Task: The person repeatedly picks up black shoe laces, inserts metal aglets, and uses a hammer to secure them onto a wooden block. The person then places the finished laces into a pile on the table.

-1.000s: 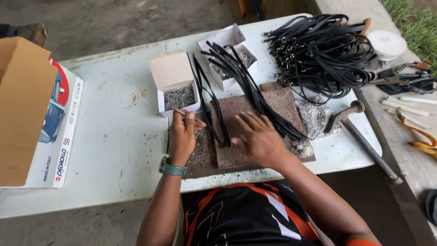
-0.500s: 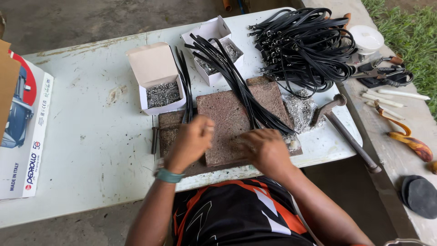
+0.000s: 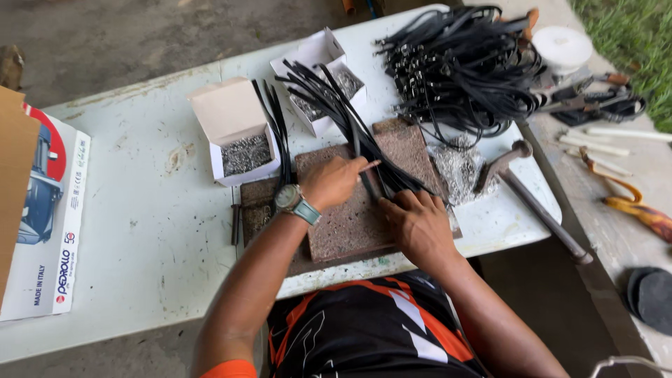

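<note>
Head view, worktop: we look down on a pale, scuffed worktop with a reddish-brown stone slab lying near its front edge.
Left hand: our left hand, wristwatch on the wrist, rests over the slab; its grip is pinched together on a thin pale stick.
Right hand: our right hand lies flat on the slab, fingers spread and pressing on the near ends of the black straps; its grip is not closed around anything.
Straps: the loose bundle fans from the slab back across the far box, too overlapped for us to count.
Boxes: we count two small white cardboard boxes with flaps up, both filled with small grey metal pieces; the near box stands left of the slab, the far box behind it.
Carton: one large printed carton sits at the left edge, white with a red and blue picture.
Finished pile: one tangled heap of black straps with metal fittings lies at the far right.
Other: one hammer lies right of the slab, beside a clear bag of metal bits.
</note>
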